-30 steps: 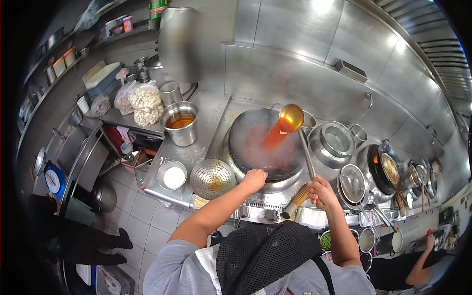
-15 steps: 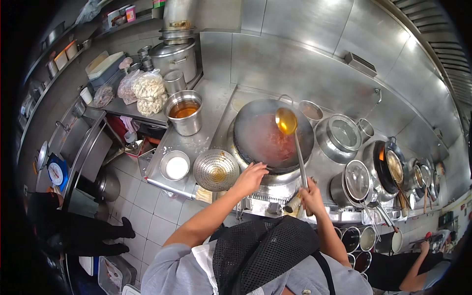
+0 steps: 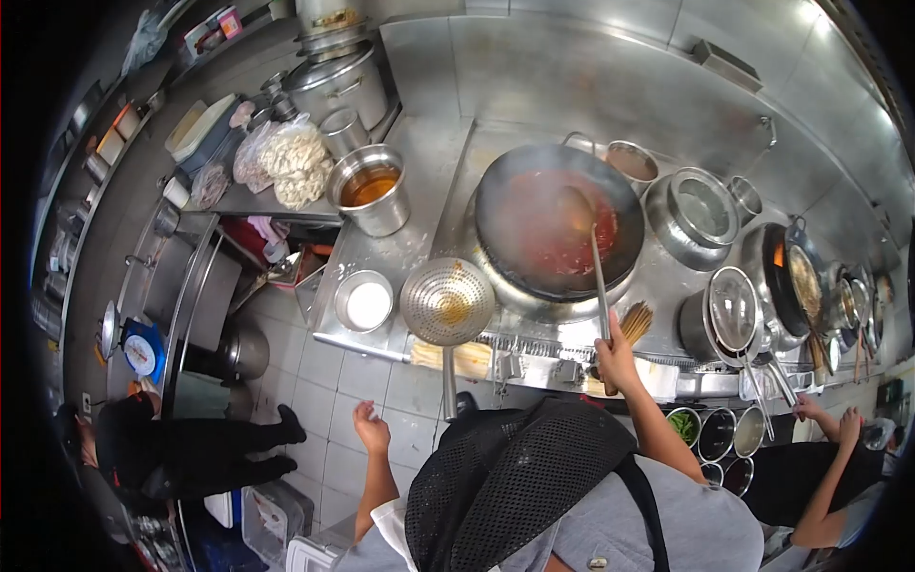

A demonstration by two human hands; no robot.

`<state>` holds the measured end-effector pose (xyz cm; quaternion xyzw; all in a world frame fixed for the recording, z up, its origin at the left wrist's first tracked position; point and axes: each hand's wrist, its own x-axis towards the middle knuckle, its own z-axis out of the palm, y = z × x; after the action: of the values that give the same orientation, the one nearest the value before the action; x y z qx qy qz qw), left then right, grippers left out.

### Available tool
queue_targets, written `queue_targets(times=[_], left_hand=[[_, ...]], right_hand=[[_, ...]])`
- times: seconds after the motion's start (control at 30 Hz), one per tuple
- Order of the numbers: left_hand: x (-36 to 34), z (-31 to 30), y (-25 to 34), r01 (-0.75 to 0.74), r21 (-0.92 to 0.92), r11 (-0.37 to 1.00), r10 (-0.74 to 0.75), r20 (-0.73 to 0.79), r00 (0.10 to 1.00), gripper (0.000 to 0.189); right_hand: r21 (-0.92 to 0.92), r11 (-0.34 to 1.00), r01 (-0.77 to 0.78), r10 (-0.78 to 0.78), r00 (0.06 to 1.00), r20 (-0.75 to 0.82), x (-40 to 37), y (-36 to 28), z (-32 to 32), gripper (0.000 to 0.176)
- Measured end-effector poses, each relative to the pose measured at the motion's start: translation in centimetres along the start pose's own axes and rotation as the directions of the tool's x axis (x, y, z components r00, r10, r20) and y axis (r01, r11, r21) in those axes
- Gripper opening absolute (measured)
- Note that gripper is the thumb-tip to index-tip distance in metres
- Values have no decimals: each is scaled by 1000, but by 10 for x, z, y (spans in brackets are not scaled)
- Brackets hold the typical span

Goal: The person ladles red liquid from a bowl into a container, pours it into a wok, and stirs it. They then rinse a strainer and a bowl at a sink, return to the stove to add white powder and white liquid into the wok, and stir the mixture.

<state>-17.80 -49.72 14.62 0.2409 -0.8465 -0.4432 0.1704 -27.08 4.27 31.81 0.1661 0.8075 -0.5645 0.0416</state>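
A black wok (image 3: 558, 219) holding red sauce sits on the steel stove in the upper middle. My right hand (image 3: 617, 357) grips the long handle of a ladle (image 3: 579, 208), whose bowl rests down in the sauce. My left hand (image 3: 370, 427) hangs low beside me over the tiled floor, away from the stove, fingers loosely apart and holding nothing. A round perforated strainer (image 3: 447, 301) lies on the counter left of the wok.
A steel pot of amber oil (image 3: 370, 187), a bowl of white powder (image 3: 365, 303) and bagged food (image 3: 292, 160) are on the left counter. More pots and woks (image 3: 789, 276) run right. Another person (image 3: 181, 448) crouches at lower left; someone's arms (image 3: 827, 434) at right.
The ladle has come down from pouring above the wok into the sauce. My left hand has let go of the wok's rim and dropped to my side. The view has pulled back.
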Motion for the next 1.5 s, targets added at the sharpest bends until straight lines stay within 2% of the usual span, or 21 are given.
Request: queue_targets(times=[0.1,0.17,0.2,0.23,0.27,0.3,0.37,0.47,0.53,0.63,0.8,0.87,0.93,0.97,1.03,1.13,1.23,1.3,1.33,1.4,1.5], left_hand=[[-42,-6,-115,442,134,887,-457,110,883,46],[-90,-5,-165,219,474,853,-386,289,876,40],[-105,-10,-151,836,-21,549,-718,500,485,33],[-119,-16,-143,263,382,886,-464,734,496,34],[-132,-23,-143,-505,392,769,-155,881,448,37],[-139,-22,-145,-190,463,866,-327,811,486,37],[-147,-13,-142,141,488,861,-493,737,462,36],[-148,-4,-145,596,258,761,-584,673,454,32],[-127,6,-161,975,-170,145,-719,658,222,30],[-100,6,-112,710,42,703,-642,468,608,33],[-52,31,-97,832,-91,547,-706,484,517,36],[-44,29,-91,809,-116,576,-682,477,554,35],[-33,33,-81,690,-78,720,-615,390,685,34],[-27,34,-76,671,-132,729,-595,361,718,27],[-4,37,-65,629,-273,728,-549,319,773,24],[37,36,-29,573,-442,690,-505,274,819,25],[86,39,9,540,-559,629,-472,277,837,37],[114,39,37,516,-613,598,-430,298,852,52],[122,39,50,510,-608,608,-409,311,858,52],[141,43,67,557,-611,563,-451,338,826,55],[155,51,69,550,-609,571,-431,347,833,54]], right_hand=[[627,661,-413,256,909,330,-14,-48,-6,66],[759,115,-641,228,761,608,14,-35,-28,41],[751,-10,-660,201,734,648,28,-34,-39,32],[763,129,-634,218,768,602,36,-36,-43,39],[758,268,-594,226,804,550,39,-37,-46,46],[761,267,-591,230,806,546,35,-35,-42,46],[98,985,-143,133,986,103,23,-31,-25,61],[304,919,-251,208,964,168,-6,-44,-13,58],[477,800,-363,268,928,257,-24,-56,-10,56],[562,706,-431,287,900,330,-17,-55,-15,55],[605,622,-497,245,858,452,28,-47,-34,58],[28,998,-57,53,991,126,28,-23,-13,70],[-485,812,325,-395,917,-48,25,15,-1,70],[-478,814,330,-402,914,-53,24,8,1,70],[281,952,-118,99,992,81,-2,-33,-4,67],[767,54,-639,240,754,611,12,-22,-28,40],[699,-151,-698,128,688,715,32,-30,-40,56],[481,799,-361,274,931,243,24,-52,-22,61],[499,793,-348,270,936,225,23,-38,-17,61],[-165,982,93,-105,992,-70,16,-15,4,69],[334,906,-261,223,963,149,-12,-32,4,71]])
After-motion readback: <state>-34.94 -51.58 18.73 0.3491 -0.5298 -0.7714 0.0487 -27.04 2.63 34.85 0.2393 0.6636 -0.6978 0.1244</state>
